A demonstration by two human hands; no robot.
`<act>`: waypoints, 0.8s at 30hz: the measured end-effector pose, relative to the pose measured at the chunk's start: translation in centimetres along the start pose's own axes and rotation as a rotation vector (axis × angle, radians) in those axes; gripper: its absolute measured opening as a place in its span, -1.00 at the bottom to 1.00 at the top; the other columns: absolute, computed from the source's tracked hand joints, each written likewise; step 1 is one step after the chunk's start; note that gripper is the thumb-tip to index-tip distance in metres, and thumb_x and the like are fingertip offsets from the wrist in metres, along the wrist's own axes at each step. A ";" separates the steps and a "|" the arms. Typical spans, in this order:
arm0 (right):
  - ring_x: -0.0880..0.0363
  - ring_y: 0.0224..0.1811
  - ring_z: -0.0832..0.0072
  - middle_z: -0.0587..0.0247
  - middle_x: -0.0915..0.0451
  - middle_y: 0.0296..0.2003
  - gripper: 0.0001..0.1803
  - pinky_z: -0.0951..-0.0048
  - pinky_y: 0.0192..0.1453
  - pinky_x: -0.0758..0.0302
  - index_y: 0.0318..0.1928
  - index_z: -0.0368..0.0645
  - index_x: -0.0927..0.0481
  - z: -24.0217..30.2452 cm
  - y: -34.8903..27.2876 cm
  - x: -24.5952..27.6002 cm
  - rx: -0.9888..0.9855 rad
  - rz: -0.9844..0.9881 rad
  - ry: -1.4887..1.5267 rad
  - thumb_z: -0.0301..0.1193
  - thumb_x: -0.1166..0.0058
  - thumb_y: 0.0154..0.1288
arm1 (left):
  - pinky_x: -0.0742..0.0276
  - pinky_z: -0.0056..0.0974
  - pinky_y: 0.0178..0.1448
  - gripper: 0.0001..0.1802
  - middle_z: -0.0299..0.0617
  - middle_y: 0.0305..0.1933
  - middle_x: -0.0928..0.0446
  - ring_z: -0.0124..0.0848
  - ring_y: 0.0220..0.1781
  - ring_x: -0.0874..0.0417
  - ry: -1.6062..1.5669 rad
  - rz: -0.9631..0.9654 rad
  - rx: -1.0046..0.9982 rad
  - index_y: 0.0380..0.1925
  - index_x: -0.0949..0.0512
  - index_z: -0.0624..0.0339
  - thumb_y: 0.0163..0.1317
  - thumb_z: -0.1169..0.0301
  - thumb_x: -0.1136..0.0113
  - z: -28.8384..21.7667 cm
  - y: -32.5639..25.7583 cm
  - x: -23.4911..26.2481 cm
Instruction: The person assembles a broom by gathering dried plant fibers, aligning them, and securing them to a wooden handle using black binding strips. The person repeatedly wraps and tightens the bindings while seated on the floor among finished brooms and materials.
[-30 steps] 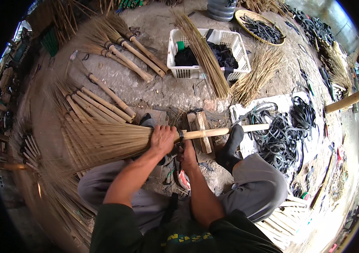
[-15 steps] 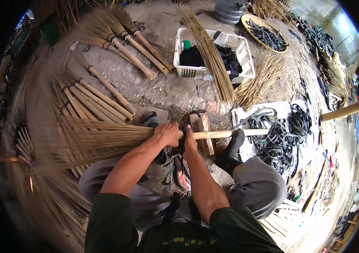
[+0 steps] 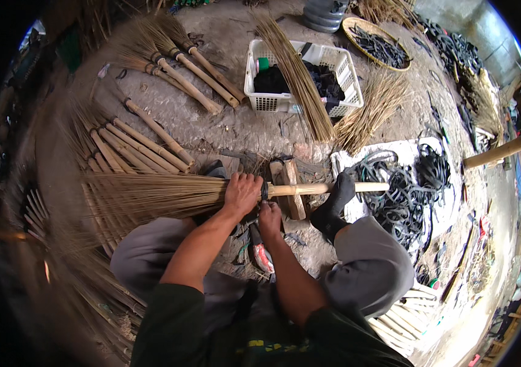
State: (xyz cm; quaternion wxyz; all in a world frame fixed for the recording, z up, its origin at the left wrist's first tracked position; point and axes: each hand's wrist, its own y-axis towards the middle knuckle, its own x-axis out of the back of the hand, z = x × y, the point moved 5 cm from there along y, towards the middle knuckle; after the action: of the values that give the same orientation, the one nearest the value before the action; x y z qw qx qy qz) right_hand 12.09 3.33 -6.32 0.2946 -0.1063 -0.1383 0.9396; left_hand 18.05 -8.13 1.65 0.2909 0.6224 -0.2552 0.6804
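A stick broom [image 3: 168,191] lies crosswise in front of me, its bristles fanned to the left and its bamboo handle [image 3: 309,189] pointing right. My left hand [image 3: 243,192] is closed over the bristles near where they meet the handle. A black strip [image 3: 264,190] is wound round that joint. Just below it, my right hand [image 3: 270,221] is closed in a pinch at the strip's lower end; its fingertips are partly hidden. My dark-socked right foot [image 3: 333,208] presses against the handle. Under the handle stands a wooden block [image 3: 294,196].
Several finished brooms [image 3: 196,79] lie at the upper left. A white basket [image 3: 358,101] holds dark material, with a stick bundle [image 3: 297,79] across it. Tangled black strips [image 3: 407,189] lie at right; a round woven tray [image 3: 351,32] holds more. A red-and-grey tool [image 3: 261,252] lies between my legs.
My right hand has come off the handle and moved down towards me, closing beside the joint. The black strip there now shows. My left hand stays on the bristles.
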 end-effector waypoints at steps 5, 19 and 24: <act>-0.30 -0.48 0.64 0.47 -0.41 -0.51 -0.61 0.44 -0.41 -0.27 -0.29 -0.19 -0.54 2.9 -0.5 0.7 -0.159 -0.049 0.110 -0.11 -0.09 0.53 | -0.35 -0.04 0.33 -0.51 -0.12 -0.07 -0.65 -0.14 0.10 -0.64 0.019 0.027 0.017 0.04 -0.58 0.06 0.04 0.36 -0.38 -0.7 -0.3 1.2; -0.62 -0.28 0.42 0.18 -0.66 -0.21 -0.28 0.33 -0.20 -0.54 0.15 -0.35 -0.58 4.2 2.5 0.8 -0.660 0.078 0.304 0.13 -0.21 0.42 | -0.48 -0.06 0.19 -0.49 -0.05 -0.07 -0.67 -0.11 0.05 -0.71 -0.032 0.272 0.023 0.15 -0.54 0.21 0.17 0.35 -0.35 -0.7 0.6 -0.3; -0.57 -0.29 0.36 0.17 -0.60 -0.22 -0.30 0.25 -0.24 -0.49 0.10 -0.20 -0.56 3.0 4.0 -0.2 -0.741 0.040 0.395 0.19 -0.24 0.34 | -0.39 -0.08 0.22 -0.44 -0.19 -0.07 -0.59 -0.24 0.07 -0.62 0.232 0.062 -0.013 0.25 -0.49 0.16 0.25 0.26 -0.28 -1.6 -0.4 -0.8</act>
State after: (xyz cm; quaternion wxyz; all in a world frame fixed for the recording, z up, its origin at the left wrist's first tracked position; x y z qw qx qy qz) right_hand 9.29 -0.54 -4.81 0.2391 -0.3860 -0.4055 0.7933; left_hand 17.32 -6.79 0.69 0.3011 0.5293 -0.2433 0.7550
